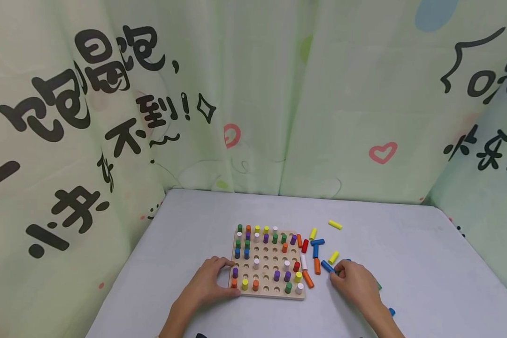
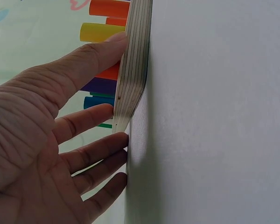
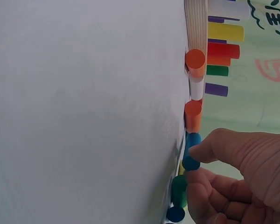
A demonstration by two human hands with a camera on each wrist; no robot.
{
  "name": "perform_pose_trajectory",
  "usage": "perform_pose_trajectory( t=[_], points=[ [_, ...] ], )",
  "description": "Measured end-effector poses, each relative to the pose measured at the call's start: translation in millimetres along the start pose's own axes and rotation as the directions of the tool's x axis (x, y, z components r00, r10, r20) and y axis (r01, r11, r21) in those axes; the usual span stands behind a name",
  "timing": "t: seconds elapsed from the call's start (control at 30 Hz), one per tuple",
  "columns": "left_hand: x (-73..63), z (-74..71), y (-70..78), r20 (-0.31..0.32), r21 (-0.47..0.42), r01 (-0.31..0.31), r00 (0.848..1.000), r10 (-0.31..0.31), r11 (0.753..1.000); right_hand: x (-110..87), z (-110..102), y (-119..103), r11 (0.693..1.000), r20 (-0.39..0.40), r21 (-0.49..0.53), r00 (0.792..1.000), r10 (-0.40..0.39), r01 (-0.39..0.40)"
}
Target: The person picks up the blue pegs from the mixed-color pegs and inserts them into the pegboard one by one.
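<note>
While the pegboard [image 1: 272, 295] is touched at left by the outspread left hand [image 1: 209, 280], a blue peg [image 1: 327, 266] is pinched by the right hand [image 1: 358, 285]; edge stripes [image 2: 136, 51] are shown only by wrist views.

Booth; printed curtains [image 1: 342, 94] round table [image 1: 426, 263]

Left hand [image 1: 205, 283] spread, right hand [image 1: 357, 283] pinching

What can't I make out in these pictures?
- Head view: much of a green peg, hidden behind the right hand.
- Right wrist view: part of the blue peg, covered by that hand's thumb.
- Left wrist view: the rest of the pegboard, cut off by the top edge.
</note>
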State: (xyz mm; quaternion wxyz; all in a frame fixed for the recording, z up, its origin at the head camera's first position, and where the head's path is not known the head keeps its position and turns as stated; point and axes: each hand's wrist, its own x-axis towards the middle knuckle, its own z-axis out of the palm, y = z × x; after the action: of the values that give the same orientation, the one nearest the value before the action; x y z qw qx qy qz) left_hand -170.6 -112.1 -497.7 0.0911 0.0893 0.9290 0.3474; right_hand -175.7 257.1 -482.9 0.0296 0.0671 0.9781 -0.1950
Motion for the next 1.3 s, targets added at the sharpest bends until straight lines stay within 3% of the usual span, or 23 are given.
perform_pose_trajectory(
  t=[0.47, 0.67, 1.03, 1.3],
  points=[
    [-1.1, 1.5, -2.0, -0.007, -0.005, -0.007, 1.000, 0.007, 1.000, -2.8, -3, -6, 0.998, -0.006, 0.069, 1.000, 0.002, -0.001],
    [-1.8, 2.1, -2.1, -0.009, 0.002, -0.013, 1.000, 0.013, 1.000, -6.0, -5, -11, 0.994, -0.033, 0.106, 0.999, -0.029, 0.032],
    [-2.4, 2.2, -2.6, -0.023, 0.006, -0.030, 0.999, 0.030, 1.000, -10.6, -7, -22, 0.950, -0.057, 0.290, 0.993, -0.101, 0.113],
    [-2.8, 2.0, -1.9, -0.020, 0.003, -0.030, 0.999, 0.030, 1.000, -11.9, -7, -31, 0.922, -0.073, 0.356, 0.988, -0.136, 0.153]
  ],
)
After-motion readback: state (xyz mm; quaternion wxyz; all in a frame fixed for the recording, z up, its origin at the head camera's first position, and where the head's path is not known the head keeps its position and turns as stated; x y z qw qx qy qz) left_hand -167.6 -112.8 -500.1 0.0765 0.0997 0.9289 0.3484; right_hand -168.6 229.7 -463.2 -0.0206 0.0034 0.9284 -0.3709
